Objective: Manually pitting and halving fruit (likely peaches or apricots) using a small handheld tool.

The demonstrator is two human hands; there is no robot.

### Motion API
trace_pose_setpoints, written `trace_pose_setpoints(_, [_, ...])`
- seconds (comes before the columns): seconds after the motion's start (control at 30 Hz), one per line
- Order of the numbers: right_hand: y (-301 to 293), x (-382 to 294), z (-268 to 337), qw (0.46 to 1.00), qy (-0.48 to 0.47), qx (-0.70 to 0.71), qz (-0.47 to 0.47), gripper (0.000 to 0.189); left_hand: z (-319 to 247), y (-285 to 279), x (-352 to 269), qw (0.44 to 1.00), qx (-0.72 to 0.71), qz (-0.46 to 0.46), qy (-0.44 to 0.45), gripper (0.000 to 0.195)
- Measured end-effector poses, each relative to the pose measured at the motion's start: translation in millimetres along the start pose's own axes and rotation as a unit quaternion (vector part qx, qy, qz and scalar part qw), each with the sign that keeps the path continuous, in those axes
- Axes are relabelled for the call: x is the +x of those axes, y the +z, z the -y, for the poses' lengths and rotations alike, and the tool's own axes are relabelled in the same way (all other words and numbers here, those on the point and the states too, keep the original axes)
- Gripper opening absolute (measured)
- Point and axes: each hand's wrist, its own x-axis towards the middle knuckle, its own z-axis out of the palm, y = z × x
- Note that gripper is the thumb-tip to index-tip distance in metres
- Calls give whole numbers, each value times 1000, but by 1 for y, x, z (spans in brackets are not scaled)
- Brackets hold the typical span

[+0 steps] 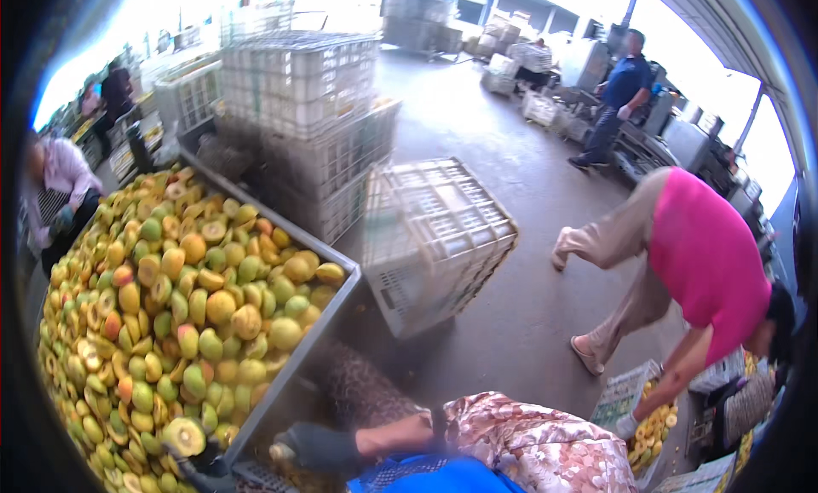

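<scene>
At the lower left, my left hand (208,470), in a dark glove, holds a halved peach (185,437) with its cut face up. It is over the near corner of a big grey bin (300,349) heaped with yellow-green peaches (220,307), many of them halved. My right hand (319,445), also dark-gloved, is to the right of that corner, its fingers curled. A small pale thing shows at its fingertips, too blurred to name. Below the hands is part of a grey perforated crate (262,477). My floral sleeve (543,435) and blue apron (434,477) fill the bottom.
A white plastic crate (441,237) stands on the floor beyond the bin, near stacked crates (307,109). A person in pink (709,263) bends over a crate of cut fruit (652,423) at right. Another person (64,180) works at left; one in blue (626,84) stands farther off.
</scene>
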Motion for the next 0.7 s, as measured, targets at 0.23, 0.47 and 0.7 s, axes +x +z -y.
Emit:
trace_pose_setpoints(0.23, [7,14,-4,986,68,149,-25,19,-129,30,20,673,-655,-2,-342,62])
trace_pose_setpoints(0.47, [30,15,-10,991,61,117,-15,26,-135,10,7,601,-702,-32,-382,55])
trace_pose_setpoints(0.7, [34,19,0,975,149,167,-6,30,-151,5,20,689,-620,-38,-372,40])
